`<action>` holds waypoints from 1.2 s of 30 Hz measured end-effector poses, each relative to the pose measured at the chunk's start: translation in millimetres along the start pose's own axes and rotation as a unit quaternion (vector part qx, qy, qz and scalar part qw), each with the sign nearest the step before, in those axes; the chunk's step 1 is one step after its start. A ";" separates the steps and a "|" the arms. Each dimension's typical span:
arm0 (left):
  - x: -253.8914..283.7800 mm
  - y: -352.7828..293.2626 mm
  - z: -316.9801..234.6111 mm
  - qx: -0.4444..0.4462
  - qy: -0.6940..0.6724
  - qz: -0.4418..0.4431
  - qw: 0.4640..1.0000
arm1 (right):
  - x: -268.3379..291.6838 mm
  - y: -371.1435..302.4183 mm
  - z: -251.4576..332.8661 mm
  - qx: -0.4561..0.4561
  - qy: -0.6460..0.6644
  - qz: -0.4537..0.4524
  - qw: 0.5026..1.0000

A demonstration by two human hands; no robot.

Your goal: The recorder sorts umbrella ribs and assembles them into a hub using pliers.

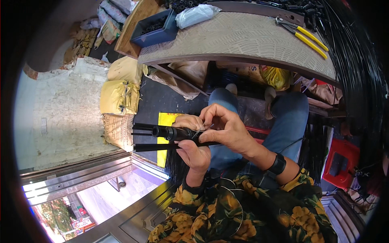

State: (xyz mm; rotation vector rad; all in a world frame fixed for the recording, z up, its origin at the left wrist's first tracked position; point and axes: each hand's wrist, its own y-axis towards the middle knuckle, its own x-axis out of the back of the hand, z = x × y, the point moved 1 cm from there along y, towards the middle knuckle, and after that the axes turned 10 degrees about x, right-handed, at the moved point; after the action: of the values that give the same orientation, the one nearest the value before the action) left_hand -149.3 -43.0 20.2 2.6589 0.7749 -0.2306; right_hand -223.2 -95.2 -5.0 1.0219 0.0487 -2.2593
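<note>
The person sits with both hands raised in front of the lap, working on a bundle of thin black rods [152, 137] joined by a black round hub [170, 133]. The rods stick out to the person's left, level and roughly parallel, one lower rod running a little apart from the upper ones.

The left hand [193, 153] is closed around the bundle from below, fingers curled up over the rods just right of the hub. The right hand [225, 125] comes in from above, its fingers [207, 117] bent and pinched together at the spot where the rods meet the left hand; a fine thread or wire seems to be held there, though it is too thin to tell for sure. A black band [277, 165] sits on the right wrist.

Beyond the knees in blue jeans [289, 117] stands a table [243, 36] with a patterned beige top. On it, near its far right end, lie pliers [304, 34] with yellow handles. At its left end rests a dark blue tray [156, 28] filled with small black parts, and just beside it a clear plastic bag [196, 14]. Yellow sacks [119, 97] are stacked on the floor to the left, and a red stool [342, 162] stands to the right.
</note>
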 end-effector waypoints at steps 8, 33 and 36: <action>-3.8 6.2 2.2 0.005 0.049 0.103 0.993 | 18.0 6.7 10.5 -0.081 0.070 0.063 0.992; -55.3 71.3 35.4 0.187 0.067 0.339 0.919 | 170.3 69.1 196.7 0.115 -0.924 -0.117 0.344; -55.4 72.9 39.7 0.170 0.035 0.339 0.925 | 161.8 72.2 191.9 0.136 -0.940 -0.103 0.294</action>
State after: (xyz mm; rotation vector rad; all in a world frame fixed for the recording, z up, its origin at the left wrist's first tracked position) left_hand -158.1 -142.4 19.1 3.0834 -0.2260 -0.0877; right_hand -386.9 -295.0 33.9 -2.0910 -1.2063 -2.0998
